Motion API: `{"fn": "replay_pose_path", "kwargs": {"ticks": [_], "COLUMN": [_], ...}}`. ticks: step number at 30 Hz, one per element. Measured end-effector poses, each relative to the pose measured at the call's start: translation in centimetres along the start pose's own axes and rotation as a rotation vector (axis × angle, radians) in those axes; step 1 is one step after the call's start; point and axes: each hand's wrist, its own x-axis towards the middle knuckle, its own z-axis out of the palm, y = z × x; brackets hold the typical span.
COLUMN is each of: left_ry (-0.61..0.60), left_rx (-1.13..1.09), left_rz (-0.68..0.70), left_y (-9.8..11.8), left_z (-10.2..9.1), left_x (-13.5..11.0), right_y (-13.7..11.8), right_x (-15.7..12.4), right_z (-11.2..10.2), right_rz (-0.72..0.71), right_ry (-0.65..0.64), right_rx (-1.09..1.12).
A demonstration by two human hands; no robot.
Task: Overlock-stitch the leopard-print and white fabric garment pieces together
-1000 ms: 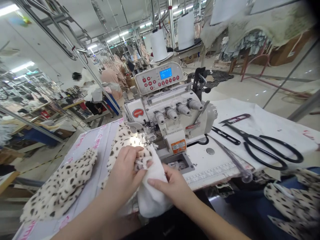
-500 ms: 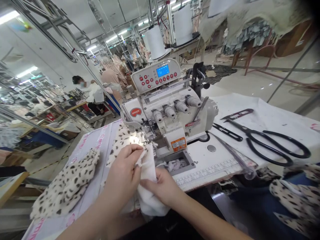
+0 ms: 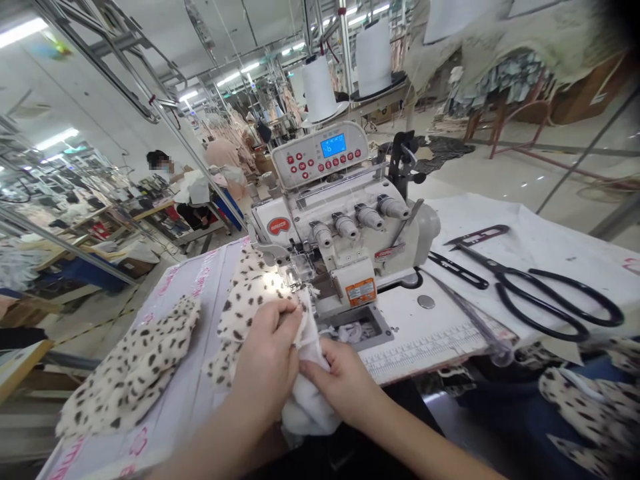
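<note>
My left hand [image 3: 270,347] pinches the edge of a fleecy fabric piece, white on one face and cream with dark spots on the other. The spotted side [image 3: 245,300] runs under the lit presser foot of an overlock sewing machine [image 3: 345,227]. Just to the right and lower, my right hand [image 3: 340,380] grips the white side [image 3: 307,400] between thumb and fingers. The white part hangs over the table's front edge. Both hands are closed on the cloth, close in front of the needle area; the fingertips of the left are partly hidden by folds.
Another spotted fabric piece [image 3: 135,367] lies on the table at left. Large black-handled scissors [image 3: 530,280] and thread snips [image 3: 457,270] rest at right. Thread cones [image 3: 373,60] stand behind the machine. More spotted cloth [image 3: 580,407] is at lower right. A seated person [image 3: 190,190] works farther back.
My left hand has slid a little along the fabric edge, and more of the spotted cloth shows beside it. The whole view has shifted slightly; both hands keep their hold.
</note>
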Motion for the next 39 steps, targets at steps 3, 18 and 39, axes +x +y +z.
{"fn": "replay_pose_path", "kwargs": {"ticks": [3, 18, 39], "left_ry": [-0.025, 0.072, -0.15], "left_rx": [-0.034, 0.053, 0.173], "left_rz": [0.007, -0.016, 0.12], "left_y": [-0.2, 1.1, -1.2], "left_z": [0.0, 0.5, -2.7], "left_x": [0.5, -3.2, -1.1], "right_y": [0.0, 0.1, -0.2], "right_x": [0.3, 0.2, -0.9], "right_z": [-0.2, -1.2, 1.1], "right_rz": [-0.01, -0.048, 0.0], "right_ry": [-0.001, -0.001, -0.013], "right_rx": [-0.032, 0.023, 0.182]}}
